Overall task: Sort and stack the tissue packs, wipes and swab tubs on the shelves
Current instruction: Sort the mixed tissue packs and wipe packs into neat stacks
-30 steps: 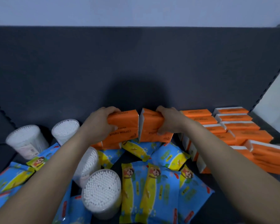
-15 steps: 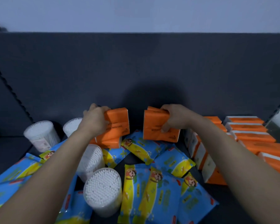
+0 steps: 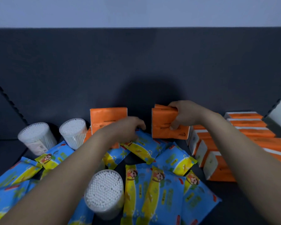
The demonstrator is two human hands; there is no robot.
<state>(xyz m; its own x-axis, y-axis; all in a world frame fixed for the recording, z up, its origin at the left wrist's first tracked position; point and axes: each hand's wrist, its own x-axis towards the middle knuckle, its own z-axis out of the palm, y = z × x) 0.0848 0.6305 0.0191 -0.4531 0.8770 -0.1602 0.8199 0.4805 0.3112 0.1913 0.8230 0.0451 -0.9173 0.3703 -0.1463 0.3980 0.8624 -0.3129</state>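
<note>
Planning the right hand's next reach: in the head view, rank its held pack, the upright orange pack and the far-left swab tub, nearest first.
1. Held pack, in the right hand.
2. Upright pack, back centre.
3. Far-left tub, left edge.

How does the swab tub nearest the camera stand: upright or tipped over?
Upright: the swab tub shows its round top of white swab tips facing up, with its base down among the blue wipes packs.
</note>
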